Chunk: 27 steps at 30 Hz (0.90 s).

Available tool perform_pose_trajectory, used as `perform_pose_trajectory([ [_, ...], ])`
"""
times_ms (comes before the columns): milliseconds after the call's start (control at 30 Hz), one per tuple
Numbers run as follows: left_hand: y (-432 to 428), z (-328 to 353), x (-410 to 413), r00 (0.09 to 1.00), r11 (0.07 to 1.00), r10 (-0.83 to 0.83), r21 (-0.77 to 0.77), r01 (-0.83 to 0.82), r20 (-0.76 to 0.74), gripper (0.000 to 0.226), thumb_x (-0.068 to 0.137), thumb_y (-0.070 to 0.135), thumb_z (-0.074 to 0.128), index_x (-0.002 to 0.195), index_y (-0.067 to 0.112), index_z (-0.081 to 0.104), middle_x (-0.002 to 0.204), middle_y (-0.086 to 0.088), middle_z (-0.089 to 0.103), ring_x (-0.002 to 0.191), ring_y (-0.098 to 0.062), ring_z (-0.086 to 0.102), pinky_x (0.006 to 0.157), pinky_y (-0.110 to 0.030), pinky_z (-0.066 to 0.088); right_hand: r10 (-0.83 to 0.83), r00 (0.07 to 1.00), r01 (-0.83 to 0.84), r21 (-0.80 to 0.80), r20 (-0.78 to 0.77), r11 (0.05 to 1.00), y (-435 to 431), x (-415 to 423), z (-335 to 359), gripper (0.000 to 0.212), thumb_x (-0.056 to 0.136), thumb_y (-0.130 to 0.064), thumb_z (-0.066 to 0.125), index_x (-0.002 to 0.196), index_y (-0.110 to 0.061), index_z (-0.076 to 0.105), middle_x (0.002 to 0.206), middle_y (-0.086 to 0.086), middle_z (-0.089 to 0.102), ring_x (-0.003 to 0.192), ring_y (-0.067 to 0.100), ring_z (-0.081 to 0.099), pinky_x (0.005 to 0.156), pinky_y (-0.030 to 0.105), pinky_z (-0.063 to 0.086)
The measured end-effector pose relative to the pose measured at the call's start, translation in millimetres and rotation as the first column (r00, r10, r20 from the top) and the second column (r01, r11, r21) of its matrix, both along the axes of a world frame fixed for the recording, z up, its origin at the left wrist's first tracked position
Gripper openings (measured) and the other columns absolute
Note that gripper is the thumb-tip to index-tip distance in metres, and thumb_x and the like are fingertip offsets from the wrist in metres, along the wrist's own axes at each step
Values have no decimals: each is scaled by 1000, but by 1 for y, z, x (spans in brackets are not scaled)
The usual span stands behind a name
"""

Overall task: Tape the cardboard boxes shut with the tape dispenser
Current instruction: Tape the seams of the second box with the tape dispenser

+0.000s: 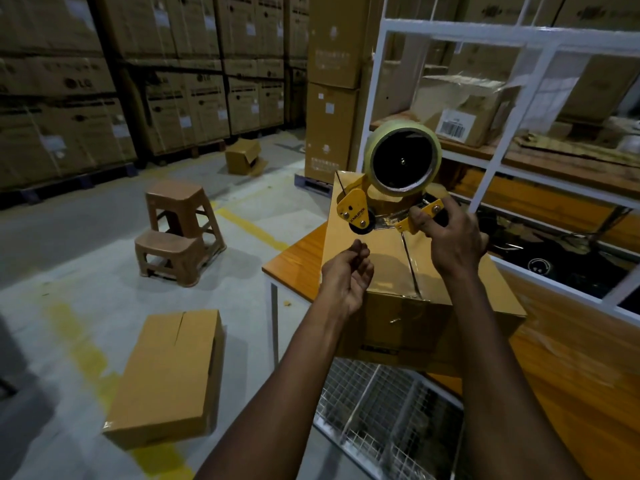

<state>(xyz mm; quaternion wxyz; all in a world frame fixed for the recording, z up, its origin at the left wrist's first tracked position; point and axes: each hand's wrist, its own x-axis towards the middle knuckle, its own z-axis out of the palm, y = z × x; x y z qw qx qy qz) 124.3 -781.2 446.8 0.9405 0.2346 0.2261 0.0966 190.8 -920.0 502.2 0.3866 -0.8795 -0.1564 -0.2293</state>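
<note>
Found right grip (453, 244) wrapped round yellow metal tape dispenser (353, 206) above brown cardboard box (388, 268); left grip (346, 275) pinched, contents unclear. Risks loose tape sticking to itself.

Dim, warm indoor light, soft shadows, wide-angle bending at the edges, slight blur in the far stacks.
</note>
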Motion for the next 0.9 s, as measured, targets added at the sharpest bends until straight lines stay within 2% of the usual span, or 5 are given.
perform_pose_trajectory([
  [233,6,-8,-13,988,970,129,217,-108,-86,23,93,-9,47,82,0,65,67,-9,60,44,-10,50,44,-18,46,4,1000,-4,2,17,1000,-3,-3,-15,56,68,-80,35,89,-30,51,91,-2,48,105,26,45,84,41,26],
  [433,23,-30,-29,974,934,163,342,-101,-157,10,92,1,59,85,0,67,56,-1,60,42,-6,50,42,-16,45,-5,1000,5,-3,19,1000,-14,15,-5,69,71,-79,42,108,-24,62,103,9,57,109,29,45,85,38,23],
  [500,40,-36,-32,973,922,150,381,-73,-175,10,93,3,59,86,0,66,52,1,57,41,-7,47,41,-17,42,37,999,-36,-63,25,997,-16,11,-13,67,69,-78,43,104,-24,61,96,2,54,107,28,45,83,39,24],
  [633,63,-51,-38,963,840,172,541,-34,-207,9,90,6,64,84,0,67,53,-2,53,41,-13,37,37,-21,34,62,998,-64,-126,-13,990,-13,1,-38,69,65,-79,42,102,-24,61,89,0,53,103,27,45,77,37,21],
  [900,72,-71,-36,958,726,223,687,-39,-181,14,88,2,65,78,-5,70,57,-9,59,46,-17,45,44,-22,40,56,996,-63,-105,-71,993,-8,1,-60,70,64,-79,41,102,-23,60,88,2,54,100,26,45,78,36,19],
])
